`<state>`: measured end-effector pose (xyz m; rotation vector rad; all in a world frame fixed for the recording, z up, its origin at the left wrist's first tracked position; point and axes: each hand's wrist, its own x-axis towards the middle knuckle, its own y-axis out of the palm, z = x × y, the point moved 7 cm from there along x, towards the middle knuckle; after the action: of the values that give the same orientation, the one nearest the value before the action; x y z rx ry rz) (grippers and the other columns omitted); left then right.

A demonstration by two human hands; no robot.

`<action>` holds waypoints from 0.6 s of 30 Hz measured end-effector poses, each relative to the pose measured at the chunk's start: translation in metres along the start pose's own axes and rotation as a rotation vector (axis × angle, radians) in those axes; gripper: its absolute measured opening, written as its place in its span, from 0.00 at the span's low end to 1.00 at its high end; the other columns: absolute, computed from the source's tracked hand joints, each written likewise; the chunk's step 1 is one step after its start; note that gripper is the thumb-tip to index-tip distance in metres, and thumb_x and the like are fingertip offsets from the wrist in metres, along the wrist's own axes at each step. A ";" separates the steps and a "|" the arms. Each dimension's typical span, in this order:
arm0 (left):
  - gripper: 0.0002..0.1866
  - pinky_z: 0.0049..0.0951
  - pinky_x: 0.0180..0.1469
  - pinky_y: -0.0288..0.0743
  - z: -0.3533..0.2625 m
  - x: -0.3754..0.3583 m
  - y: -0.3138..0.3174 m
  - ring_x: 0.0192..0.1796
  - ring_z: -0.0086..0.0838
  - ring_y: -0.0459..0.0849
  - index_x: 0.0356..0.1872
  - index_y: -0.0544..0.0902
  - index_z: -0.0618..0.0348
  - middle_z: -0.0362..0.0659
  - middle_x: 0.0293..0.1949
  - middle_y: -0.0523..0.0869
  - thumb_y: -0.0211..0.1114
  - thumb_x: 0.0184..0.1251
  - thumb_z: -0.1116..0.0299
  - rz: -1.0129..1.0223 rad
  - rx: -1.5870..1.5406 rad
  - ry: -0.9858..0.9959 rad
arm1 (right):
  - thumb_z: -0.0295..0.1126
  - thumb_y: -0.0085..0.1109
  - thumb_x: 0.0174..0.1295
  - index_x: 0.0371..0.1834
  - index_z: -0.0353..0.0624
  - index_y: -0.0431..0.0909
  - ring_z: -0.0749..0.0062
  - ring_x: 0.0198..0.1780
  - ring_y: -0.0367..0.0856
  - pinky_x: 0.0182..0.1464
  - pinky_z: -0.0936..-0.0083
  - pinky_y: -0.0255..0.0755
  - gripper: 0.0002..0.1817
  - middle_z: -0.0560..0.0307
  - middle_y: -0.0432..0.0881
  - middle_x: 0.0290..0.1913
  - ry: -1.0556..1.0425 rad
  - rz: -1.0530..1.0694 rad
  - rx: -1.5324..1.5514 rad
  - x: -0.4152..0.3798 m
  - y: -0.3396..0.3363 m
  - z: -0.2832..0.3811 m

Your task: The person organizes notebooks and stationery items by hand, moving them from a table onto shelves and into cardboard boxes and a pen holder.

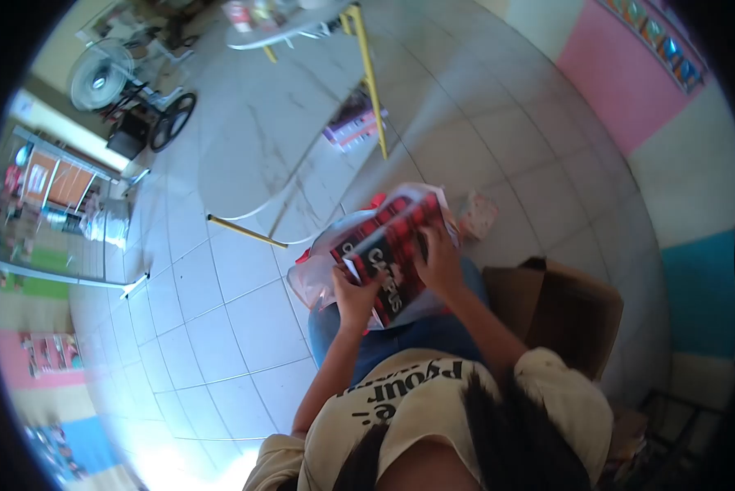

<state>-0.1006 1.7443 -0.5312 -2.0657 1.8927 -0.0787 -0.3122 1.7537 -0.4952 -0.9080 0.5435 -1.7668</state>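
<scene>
A red-and-black checked box (390, 280) with white "CAMPUS" lettering rests tilted over my lap. My left hand (356, 298) grips its near left side, thumb lying on the lettered face. On the right side my right hand (439, 263) is closed over the box, fingers bent on its checked face. Beneath and around the box spreads a clear plastic bag (308, 283) with some red parts. What lies inside the bag is mostly hidden.
An open cardboard box (576, 315) stands at my right. Near it a small patterned packet (478, 214) lies on the tiles. Ahead is a marble-look table (257, 155) with yellow legs. A fan (101, 80) and a metal rack (65, 274) are to the left.
</scene>
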 end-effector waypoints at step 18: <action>0.21 0.39 0.56 0.72 -0.070 0.059 -0.078 0.51 0.34 0.79 0.57 0.67 0.57 0.44 0.49 0.77 0.57 0.70 0.56 0.187 -1.036 0.029 | 0.27 0.67 0.57 0.46 0.32 0.77 0.77 0.43 0.80 0.46 0.80 0.73 0.16 0.55 0.82 0.44 -0.143 -0.074 1.097 0.185 -0.090 0.168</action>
<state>-0.0378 1.6764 -0.4545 -2.3955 2.4121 1.1400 -0.2666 1.6244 -0.2674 -0.2551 -0.5482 -1.6877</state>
